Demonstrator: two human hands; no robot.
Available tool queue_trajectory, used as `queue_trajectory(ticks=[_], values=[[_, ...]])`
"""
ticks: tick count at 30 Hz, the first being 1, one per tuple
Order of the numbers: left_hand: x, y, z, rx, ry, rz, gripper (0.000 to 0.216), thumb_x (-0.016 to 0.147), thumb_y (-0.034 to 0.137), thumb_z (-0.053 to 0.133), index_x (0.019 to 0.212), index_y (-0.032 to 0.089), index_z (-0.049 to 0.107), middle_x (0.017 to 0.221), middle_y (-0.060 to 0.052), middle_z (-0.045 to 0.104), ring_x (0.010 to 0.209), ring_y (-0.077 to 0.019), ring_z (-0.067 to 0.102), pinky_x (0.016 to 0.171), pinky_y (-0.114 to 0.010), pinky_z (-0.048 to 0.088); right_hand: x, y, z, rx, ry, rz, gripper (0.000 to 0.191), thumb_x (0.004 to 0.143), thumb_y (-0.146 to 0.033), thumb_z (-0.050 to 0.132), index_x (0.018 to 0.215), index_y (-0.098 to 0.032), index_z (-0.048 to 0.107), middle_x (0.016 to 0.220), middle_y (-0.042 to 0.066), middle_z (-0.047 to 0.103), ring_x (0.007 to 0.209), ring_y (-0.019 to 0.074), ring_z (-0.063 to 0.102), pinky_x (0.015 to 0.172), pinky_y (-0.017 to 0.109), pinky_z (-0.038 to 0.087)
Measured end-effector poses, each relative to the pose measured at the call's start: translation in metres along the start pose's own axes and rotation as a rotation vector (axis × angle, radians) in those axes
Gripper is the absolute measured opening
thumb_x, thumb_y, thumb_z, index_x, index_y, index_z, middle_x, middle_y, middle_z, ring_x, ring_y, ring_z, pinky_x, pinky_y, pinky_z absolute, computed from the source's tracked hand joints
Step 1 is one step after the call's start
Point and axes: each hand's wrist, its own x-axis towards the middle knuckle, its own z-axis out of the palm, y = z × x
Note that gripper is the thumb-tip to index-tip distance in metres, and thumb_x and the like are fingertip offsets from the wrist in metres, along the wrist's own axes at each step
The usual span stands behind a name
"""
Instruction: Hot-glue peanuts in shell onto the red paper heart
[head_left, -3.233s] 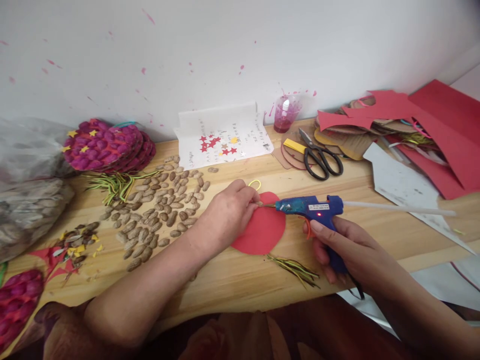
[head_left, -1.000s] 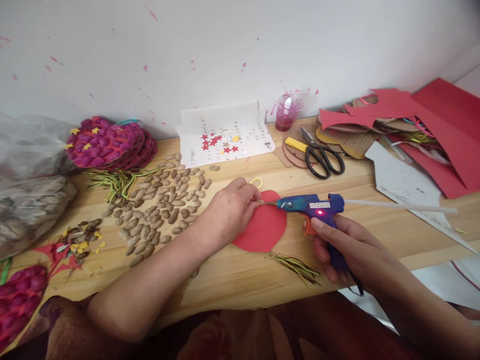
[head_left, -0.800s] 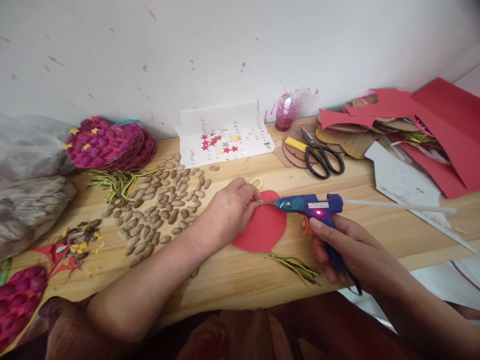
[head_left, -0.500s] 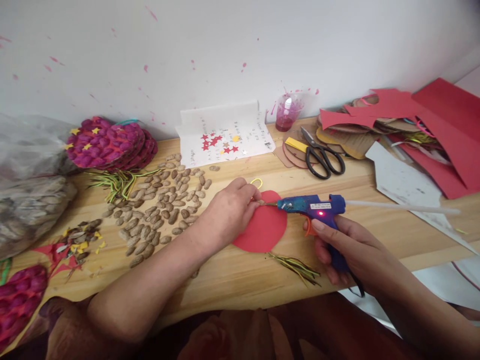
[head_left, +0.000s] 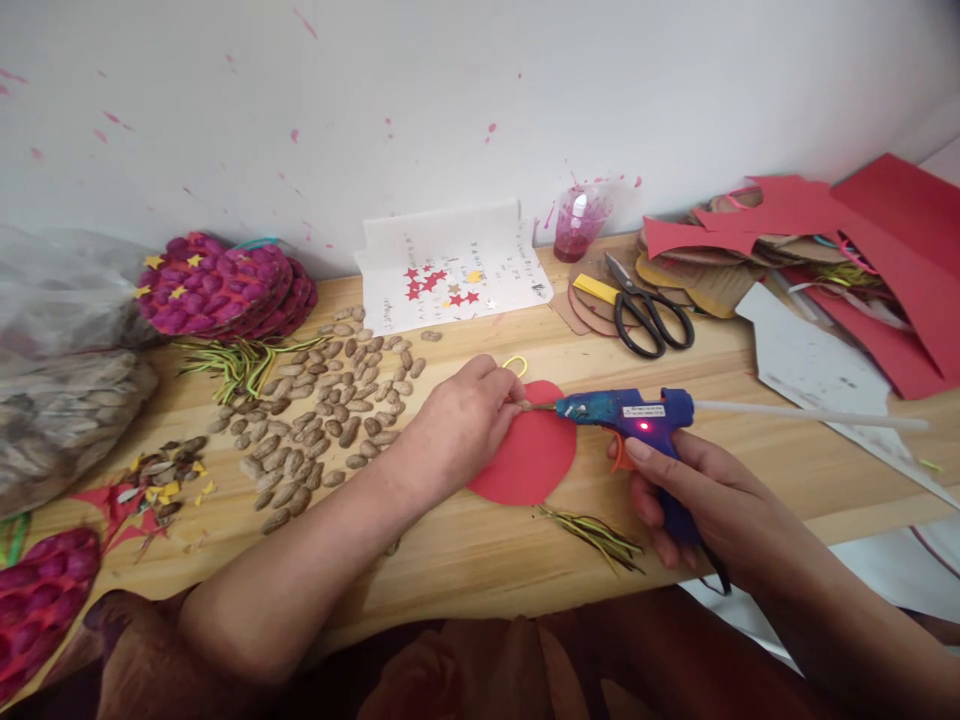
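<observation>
My right hand (head_left: 697,490) grips a blue glue gun (head_left: 649,420), a finger at its orange trigger; a red light glows on its side and a white glue stick (head_left: 810,412) juts from the back. Its nozzle meets the fingertips of my left hand (head_left: 469,415), which is closed in a pinch on a small tan piece that looks like a peanut, mostly hidden. Under both lies a round red paper disc (head_left: 529,455) with a yellow loop (head_left: 516,365) at its top edge. Loose peanuts (head_left: 349,430) spread to the left of my left hand.
Purple peanut-covered rounds (head_left: 217,285) are stacked at back left beside a plastic bag of peanuts (head_left: 67,420). Paper stars lie on a white sheet (head_left: 390,310). Black-handled scissors (head_left: 652,325), a stained cup (head_left: 574,245) and red paper (head_left: 907,280) are right. Green-yellow strands (head_left: 596,535) lie near the disc.
Both hands and the glue gun hold almost the same pose. The whole view has shifted very slightly; nothing is taken up or let go.
</observation>
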Motion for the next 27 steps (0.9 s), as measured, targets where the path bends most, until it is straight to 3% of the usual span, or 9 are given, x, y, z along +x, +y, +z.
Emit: queue_trajectory(ticks=[6,14,19,23,27], values=[[0.000,0.001,0.000,0.009,0.006,0.014,0.013,0.091,0.008,0.060,0.095,0.017,0.069,0.095,-0.004,0.064,0.082,-0.0156,0.063,0.080,-0.029,0.053,0.003,0.003,-0.003,0.057,-0.013,0.009,0.049,0.089,-0.067,0.062,0.074,-0.021,0.049,0.047,-0.005,0.052,0.035,0.0080,0.046,0.035,0.017,0.028],[0.000,0.001,0.001,0.007,0.001,0.016,0.013,0.091,0.008,0.060,0.095,0.016,0.069,0.095,-0.004,0.064,0.082,-0.0150,0.063,0.081,-0.029,0.053,0.013,0.009,-0.001,0.334,-0.037,-0.114,0.045,0.078,-0.061,0.076,0.077,-0.022,0.053,0.053,-0.006,0.058,0.033,0.0102,0.052,0.029,0.018,0.030],[-0.001,0.000,-0.014,-0.003,0.015,0.018,0.034,0.085,0.003,0.064,0.116,0.018,0.065,0.096,-0.002,0.063,0.077,-0.0118,0.060,0.079,-0.026,0.053,0.010,0.007,0.000,0.386,-0.038,-0.121,0.044,0.080,-0.058,0.076,0.073,-0.022,0.053,0.052,-0.005,0.058,0.033,0.0095,0.052,0.031,0.017,0.032],[-0.006,-0.001,-0.030,0.089,0.102,0.045,0.027,0.090,0.004,0.059,0.112,0.016,0.068,0.096,-0.004,0.062,0.083,-0.0141,0.061,0.082,-0.029,0.053,0.012,0.009,-0.001,0.414,-0.032,-0.129,0.043,0.077,-0.058,0.078,0.074,-0.022,0.054,0.053,-0.005,0.059,0.033,0.0103,0.052,0.032,0.018,0.035],[-0.023,0.004,-0.026,0.157,0.095,0.077,0.026,0.097,0.007,0.050,0.113,0.017,0.068,0.102,-0.006,0.061,0.091,-0.0160,0.061,0.082,-0.029,0.054,0.014,0.008,0.000,0.438,-0.037,-0.119,0.043,0.075,-0.059,0.079,0.076,-0.023,0.054,0.053,-0.005,0.059,0.033,0.0112,0.052,0.030,0.018,0.032]])
